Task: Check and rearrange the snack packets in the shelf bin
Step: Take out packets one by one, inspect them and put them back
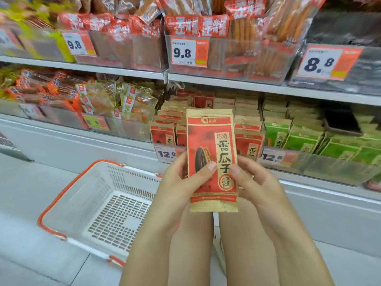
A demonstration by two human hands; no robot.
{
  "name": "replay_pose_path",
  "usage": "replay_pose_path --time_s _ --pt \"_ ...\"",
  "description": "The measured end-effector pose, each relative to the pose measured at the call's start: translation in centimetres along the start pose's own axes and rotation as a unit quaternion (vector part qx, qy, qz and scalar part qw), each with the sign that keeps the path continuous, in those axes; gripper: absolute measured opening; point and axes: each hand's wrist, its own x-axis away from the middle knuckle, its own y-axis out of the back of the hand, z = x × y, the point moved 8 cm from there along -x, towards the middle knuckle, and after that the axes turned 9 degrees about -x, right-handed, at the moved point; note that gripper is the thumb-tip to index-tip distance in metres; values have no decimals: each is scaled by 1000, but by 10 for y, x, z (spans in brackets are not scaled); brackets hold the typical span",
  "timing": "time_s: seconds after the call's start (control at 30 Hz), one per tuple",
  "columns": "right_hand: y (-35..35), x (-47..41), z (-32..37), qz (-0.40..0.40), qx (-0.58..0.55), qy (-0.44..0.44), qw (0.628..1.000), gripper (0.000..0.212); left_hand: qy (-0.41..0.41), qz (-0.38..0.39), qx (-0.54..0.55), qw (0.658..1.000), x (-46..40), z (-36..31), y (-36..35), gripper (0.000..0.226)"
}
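**Checking one seed packet before it goes back in the bin**

I have a red-and-tan seed packet (212, 159) upright in the middle of the frame, its printed face toward me, held in front of the shelf bin (206, 129) of matching packets just behind it. My left hand (181, 182) grips its left edge, thumb pressed flat across the front beside the seed picture, the other fingers (181, 162) curled behind. My right hand (253, 180) pinches the right edge the same way, thumb on the front near the round seal. Both hands close on the lower half, so the top seal stands free above them.

To do this well I'd keep the grip light at the edges so nothing printed is covered, read the face and turn it for the back. Then I'd slot it upright, facing forward like its neighbours, without knocking the front row or the green packets (309, 139) to the right. A white basket (99, 205) sits at lower left.
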Motion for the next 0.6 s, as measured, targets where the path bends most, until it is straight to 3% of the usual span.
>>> replay_pose_path --time_s 0.1,0.3,0.47,0.6 --pt "0 15 -20 -64 -109 -24 992 35 18 6 -1 1000 8 10 -3 32" --pt "2 13 -27 -96 -110 -43 988 41 51 -14 32 998 19 27 7 41" --pt "1 12 -33 -72 -102 -60 990 39 45 -4 23 999 20 32 8 31" --pt "0 12 -36 -49 -99 -72 991 40 42 -18 27 999 19 31 9 36"
